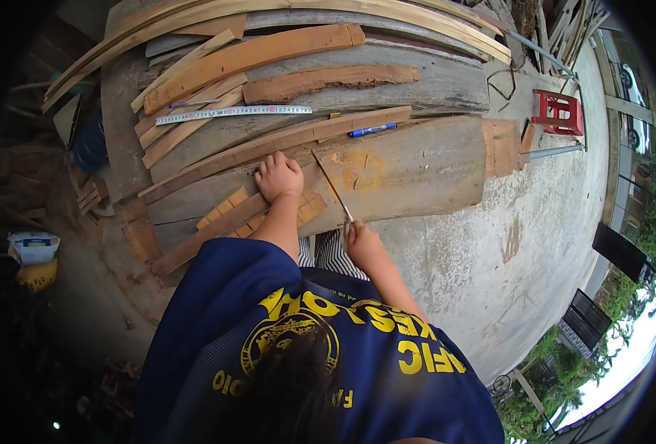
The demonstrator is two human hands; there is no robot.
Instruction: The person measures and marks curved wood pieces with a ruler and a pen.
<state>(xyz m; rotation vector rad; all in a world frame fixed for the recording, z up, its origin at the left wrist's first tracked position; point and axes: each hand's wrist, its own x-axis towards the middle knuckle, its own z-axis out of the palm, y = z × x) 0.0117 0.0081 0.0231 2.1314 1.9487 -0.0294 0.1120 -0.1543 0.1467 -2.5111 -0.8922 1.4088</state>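
The person's right hand (362, 244) has its fingers wrapped round the handle of a saw (333, 186). The thin blade, seen almost edge-on, runs from the near edge of the wide plank (416, 166) slantwise up towards its far side. The left hand (278, 176) bears down on the same plank just left of the blade, its fingers curled in with the knuckles up, gripping nothing that shows. The plank lies on top of a stack of boards (387, 81) above the concrete floor (490, 251), with a few short blocks (307, 210) on it near the left wrist. A measuring tape (231, 112) lies stretched out on the boards further back, and a blue pen (372, 130) lies beside a long slat, both well apart from the hands, so the measuring and marking look done. The cut seems to be under way but not finished: the plank is in one piece on both sides of the blade, and no offcut has dropped. How deep the blade sits in the wood cannot be made out. A red stool (561, 111) stands off to the right.
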